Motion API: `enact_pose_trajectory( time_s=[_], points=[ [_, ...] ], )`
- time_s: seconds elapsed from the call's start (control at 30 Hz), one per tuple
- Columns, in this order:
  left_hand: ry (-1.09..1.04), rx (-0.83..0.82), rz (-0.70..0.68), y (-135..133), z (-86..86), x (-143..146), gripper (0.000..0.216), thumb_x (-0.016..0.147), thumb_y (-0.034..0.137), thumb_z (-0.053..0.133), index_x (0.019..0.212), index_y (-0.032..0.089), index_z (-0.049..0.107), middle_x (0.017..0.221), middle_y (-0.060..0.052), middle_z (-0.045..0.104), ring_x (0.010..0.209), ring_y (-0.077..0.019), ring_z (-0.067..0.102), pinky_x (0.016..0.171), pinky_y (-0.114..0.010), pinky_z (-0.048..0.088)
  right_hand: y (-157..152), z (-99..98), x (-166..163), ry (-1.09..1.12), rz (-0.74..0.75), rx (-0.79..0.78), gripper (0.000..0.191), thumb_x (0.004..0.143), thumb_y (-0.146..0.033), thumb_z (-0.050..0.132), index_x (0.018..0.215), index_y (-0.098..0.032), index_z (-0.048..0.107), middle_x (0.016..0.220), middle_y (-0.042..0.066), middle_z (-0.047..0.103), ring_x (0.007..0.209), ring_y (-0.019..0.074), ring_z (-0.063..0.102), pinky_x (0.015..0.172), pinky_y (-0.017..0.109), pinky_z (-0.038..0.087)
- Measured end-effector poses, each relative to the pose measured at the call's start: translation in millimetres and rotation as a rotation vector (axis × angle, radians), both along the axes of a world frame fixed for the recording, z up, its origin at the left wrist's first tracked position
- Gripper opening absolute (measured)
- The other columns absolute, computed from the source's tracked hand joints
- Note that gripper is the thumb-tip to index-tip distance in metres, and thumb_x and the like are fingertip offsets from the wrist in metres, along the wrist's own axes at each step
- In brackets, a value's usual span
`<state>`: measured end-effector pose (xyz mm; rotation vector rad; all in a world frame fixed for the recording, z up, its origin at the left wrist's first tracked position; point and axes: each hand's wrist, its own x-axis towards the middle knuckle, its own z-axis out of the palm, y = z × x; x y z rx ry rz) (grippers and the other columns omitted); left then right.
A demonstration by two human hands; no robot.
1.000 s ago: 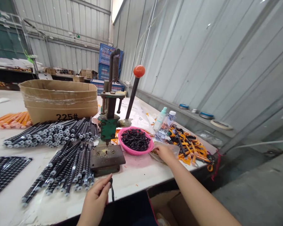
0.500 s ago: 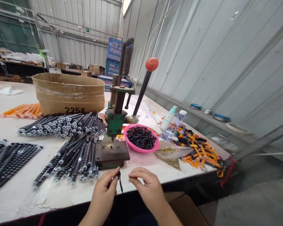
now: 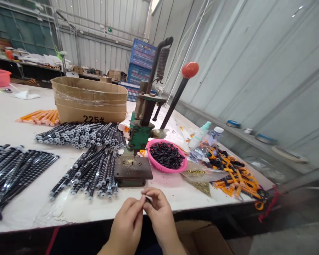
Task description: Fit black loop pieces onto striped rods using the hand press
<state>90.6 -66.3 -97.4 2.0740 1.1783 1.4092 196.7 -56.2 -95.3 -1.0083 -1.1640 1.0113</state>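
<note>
My left hand [image 3: 127,221] and my right hand [image 3: 159,212] meet just over the table's front edge, fingertips touching. Between them is a small black strap [image 3: 148,200], mostly covered by the fingers. Both hands are closed in a pinch on it. Right behind them stands a green hand press [image 3: 139,136] with a dark metal base plate [image 3: 133,173] sprinkled with brassy dust. Its lever ends in a red knob [image 3: 190,70]. A pink basket [image 3: 167,169] beside the press holds a heap of short black straps [image 3: 167,155].
Black-and-white striped rods [image 3: 82,173] lie in piles on the left, before a cardboard box [image 3: 90,101]. To the right are a bag of small brassy parts [image 3: 198,177], bottles [image 3: 200,134] and orange-black straps [image 3: 236,177]. The table's front edge runs under my hands.
My hands have come together from being apart. The black strap that dangled from my left fingers is now between both hands. The view has turned slightly left.
</note>
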Motion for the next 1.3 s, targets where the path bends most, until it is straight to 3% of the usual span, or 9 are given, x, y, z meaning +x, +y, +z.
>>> enact_pose_trajectory(
  time_s=[0.1, 0.3, 0.4, 0.53, 0.9, 1.07, 1.17, 1.23, 1.3],
  points=[
    [0.217, 0.047, -0.086, 4.7, 6.7, -8.8, 0.031, 0.079, 0.015, 0.033, 0.102, 0.017, 0.054, 0.073, -0.007, 0.060, 0.067, -0.0132, 0.056, 0.060, -0.022, 0.047, -0.9, -5.9, 4.5, 0.046, 0.150, -0.087, 0.017, 0.065, -0.036, 0.056, 0.071, -0.021, 0.053, 0.073, 0.000, 0.055, 0.070, 0.0128, 0.052, 0.065, 0.025, 0.043],
    [0.825, -0.179, -0.129, 72.9, 45.3, -29.2, 0.026, 0.077, 0.023, 0.036, 0.080, 0.018, 0.062, 0.074, -0.006, 0.065, 0.069, -0.0198, 0.058, 0.063, -0.031, 0.045, 58.3, 12.0, 17.8, -0.798, 0.133, 0.164, 0.009, 0.067, -0.014, 0.052, 0.072, -0.018, 0.058, 0.077, 0.004, 0.057, 0.075, 0.0151, 0.051, 0.070, 0.028, 0.042],
    [0.878, -0.156, -0.133, 114.3, 52.5, -33.4, 0.026, 0.076, 0.020, 0.036, 0.085, 0.019, 0.061, 0.083, -0.006, 0.065, 0.075, -0.0203, 0.058, 0.066, -0.030, 0.044, 103.7, 14.2, 15.7, -0.955, 0.085, 0.255, 0.013, 0.067, -0.011, 0.051, 0.075, -0.017, 0.060, 0.080, 0.005, 0.059, 0.080, 0.0162, 0.051, 0.076, 0.030, 0.041],
    [0.887, -0.116, -0.133, 146.5, 45.1, -39.5, 0.028, 0.076, 0.017, 0.036, 0.095, 0.023, 0.057, 0.093, -0.004, 0.063, 0.083, -0.0189, 0.056, 0.071, -0.028, 0.042, 137.8, 5.9, 8.6, -0.978, 0.034, 0.281, 0.015, 0.068, -0.013, 0.050, 0.078, -0.016, 0.060, 0.085, 0.006, 0.059, 0.085, 0.0174, 0.051, 0.082, 0.032, 0.039],
    [0.958, -0.018, -0.103, 150.6, 34.4, -46.0, 0.029, 0.077, 0.016, 0.034, 0.094, 0.022, 0.056, 0.087, -0.004, 0.062, 0.080, -0.0169, 0.056, 0.066, -0.025, 0.043, 146.1, 3.3, 10.0, -1.090, 0.061, 0.358, 0.013, 0.070, -0.016, 0.049, 0.074, -0.017, 0.062, 0.078, 0.004, 0.059, 0.079, 0.0153, 0.052, 0.074, 0.030, 0.043],
    [1.032, 0.050, -0.097, 144.1, 33.3, -48.3, 0.031, 0.076, 0.015, 0.034, 0.100, 0.022, 0.052, 0.083, -0.005, 0.059, 0.072, -0.0184, 0.056, 0.057, -0.026, 0.043, 121.8, 3.2, 11.9, -1.143, 0.059, 0.449, 0.024, 0.069, -0.008, 0.045, 0.082, -0.019, 0.063, 0.090, 0.006, 0.057, 0.090, 0.0186, 0.048, 0.082, 0.036, 0.038],
    [1.082, 0.083, -0.088, 141.6, 33.4, -48.5, 0.032, 0.074, 0.013, 0.036, 0.102, 0.021, 0.051, 0.079, -0.006, 0.059, 0.068, -0.0194, 0.057, 0.056, -0.027, 0.042, 103.6, 32.9, 12.5, -1.147, -0.011, 0.648, 0.027, 0.067, -0.007, 0.046, 0.083, -0.021, 0.063, 0.096, 0.007, 0.054, 0.091, 0.0202, 0.048, 0.081, 0.038, 0.038],
    [1.115, 0.101, -0.089, 141.1, 34.7, -48.3, 0.032, 0.073, 0.012, 0.037, 0.101, 0.020, 0.051, 0.079, -0.006, 0.059, 0.066, -0.0195, 0.057, 0.056, -0.028, 0.042, 105.2, 77.7, 16.4, -1.029, -0.235, 0.818, 0.029, 0.069, -0.013, 0.048, 0.094, -0.022, 0.058, 0.104, 0.007, 0.050, 0.098, 0.0208, 0.045, 0.084, 0.039, 0.035],
    [1.148, 0.112, -0.094, 140.9, 36.7, -48.0, 0.034, 0.072, 0.010, 0.038, 0.103, 0.020, 0.050, 0.079, -0.006, 0.059, 0.066, -0.0197, 0.057, 0.056, -0.028, 0.042, 121.9, 135.1, 27.3, -0.847, -0.522, 0.862, 0.039, 0.073, -0.022, 0.045, 0.111, -0.018, 0.046, 0.119, 0.008, 0.037, 0.111, 0.0242, 0.033, 0.087, 0.041, 0.029]
  ],
)
